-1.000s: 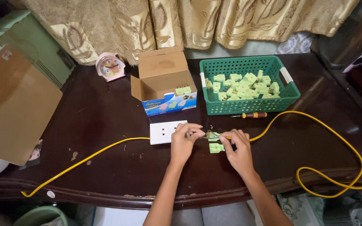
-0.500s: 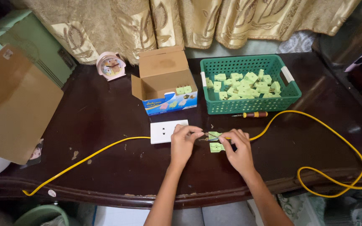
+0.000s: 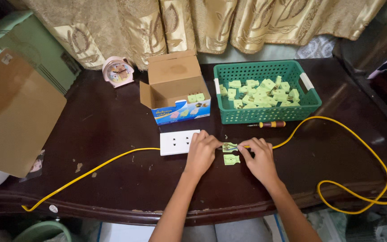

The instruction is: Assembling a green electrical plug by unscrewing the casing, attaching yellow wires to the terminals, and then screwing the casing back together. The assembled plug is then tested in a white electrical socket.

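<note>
Right now the person is putting a yellow wire (image 3: 337, 130) into a small green plug half (image 3: 230, 146) on the dark table (image 3: 113, 134). This looks like the wiring step, with the plug open and its two halves apart. The left hand (image 3: 201, 154) pinches one end of the plug half with its fingertips close together. The right hand (image 3: 260, 159) pinches the other end, right where the wire goes in, fingers narrow too. Both hands rest on the table.

The next move seems to call for small, careful fingers, since the wire ends must sit in the right spots inside. The tiny parts inside are too small to see clearly.

The plug half is pale green and flat, with the wire touching it on the right. Its other half (image 3: 231, 159) lies just below it on the table, between the two hands. A white socket plate (image 3: 179, 142) sits just beside the left hand. A small screwdriver (image 3: 267, 124) lies near, in front of a green basket (image 3: 310, 96) full of more pale green plugs (image 3: 260, 92). An open cardboard box (image 3: 175, 85) stands to the left of the basket.
</note>
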